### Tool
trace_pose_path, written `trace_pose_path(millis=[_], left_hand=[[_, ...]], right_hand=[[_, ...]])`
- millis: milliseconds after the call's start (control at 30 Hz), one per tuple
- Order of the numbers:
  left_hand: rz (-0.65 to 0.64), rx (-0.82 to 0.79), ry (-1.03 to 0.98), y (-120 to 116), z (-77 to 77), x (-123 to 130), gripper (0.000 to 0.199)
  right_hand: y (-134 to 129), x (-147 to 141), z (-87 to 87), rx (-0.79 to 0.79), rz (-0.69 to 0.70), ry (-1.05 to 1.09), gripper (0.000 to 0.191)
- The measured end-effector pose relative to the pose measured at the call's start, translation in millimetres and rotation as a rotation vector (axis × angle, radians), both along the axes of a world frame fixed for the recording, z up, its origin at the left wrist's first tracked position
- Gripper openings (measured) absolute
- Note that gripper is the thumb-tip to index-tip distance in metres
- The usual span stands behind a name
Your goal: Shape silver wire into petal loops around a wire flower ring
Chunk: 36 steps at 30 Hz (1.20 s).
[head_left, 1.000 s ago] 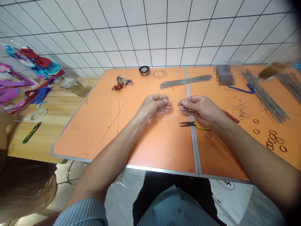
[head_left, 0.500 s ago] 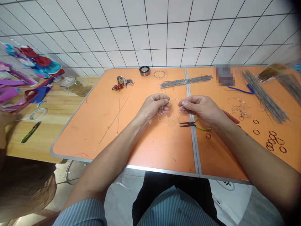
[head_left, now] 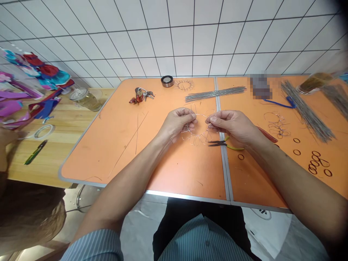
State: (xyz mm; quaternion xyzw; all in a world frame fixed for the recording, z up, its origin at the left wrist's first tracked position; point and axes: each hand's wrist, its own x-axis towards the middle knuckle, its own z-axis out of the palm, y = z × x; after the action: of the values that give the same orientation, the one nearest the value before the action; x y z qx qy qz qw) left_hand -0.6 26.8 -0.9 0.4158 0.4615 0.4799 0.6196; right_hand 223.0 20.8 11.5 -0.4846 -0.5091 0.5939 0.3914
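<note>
My left hand (head_left: 178,124) and my right hand (head_left: 231,125) hold a flower-shaped frame of looped silver wire (head_left: 197,135) between their fingertips, above the orange folding table (head_left: 108,152). Thumbs and forefingers pinch the frame's inner ring from either side, and my fingers hide parts of it. Just below my right hand lie needle-nose pliers (head_left: 217,143) with yellow-green handles, partly under the palm. Two thin loose wires (head_left: 137,134) lie on the table to the left of my left forearm.
A similar wire frame (head_left: 184,85), a tape roll (head_left: 167,81), keys (head_left: 141,95) and a wire-rod bundle (head_left: 214,94) sit along the far edge. Wire rings (head_left: 315,163) and more rods (head_left: 307,110) lie right. A co-worker's head (head_left: 27,214) and hand (head_left: 7,137) show left.
Both hands stay nearly in place, still pinching the wire frame. The camera view has shifted only slightly.
</note>
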Motion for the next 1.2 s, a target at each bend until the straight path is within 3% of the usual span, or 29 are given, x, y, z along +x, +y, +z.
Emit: trace_pose_path(millis=[400, 600, 833, 1200], left_hand=[[0.026, -0.002, 0.04, -1, 2.6, 2, 0.011], [0.02, 0.015, 0.037, -4, 5.8, 2, 0.012], [0.025, 0.026, 0.016, -5, 4.8, 4, 0.009], [0.103, 0.016, -0.003, -6, 1.4, 3, 0.009]], right_hand=[[1, 3, -5.0, 0.041, 0.013, -0.016, 0.051], [6, 10, -0.9, 0.154, -0.017, -0.062, 0.04], [8, 19, 4.8, 0.233, -0.04, 0.025, 0.033], [-11, 6, 25.5, 0.415, -0.057, -0.359, 0.02]])
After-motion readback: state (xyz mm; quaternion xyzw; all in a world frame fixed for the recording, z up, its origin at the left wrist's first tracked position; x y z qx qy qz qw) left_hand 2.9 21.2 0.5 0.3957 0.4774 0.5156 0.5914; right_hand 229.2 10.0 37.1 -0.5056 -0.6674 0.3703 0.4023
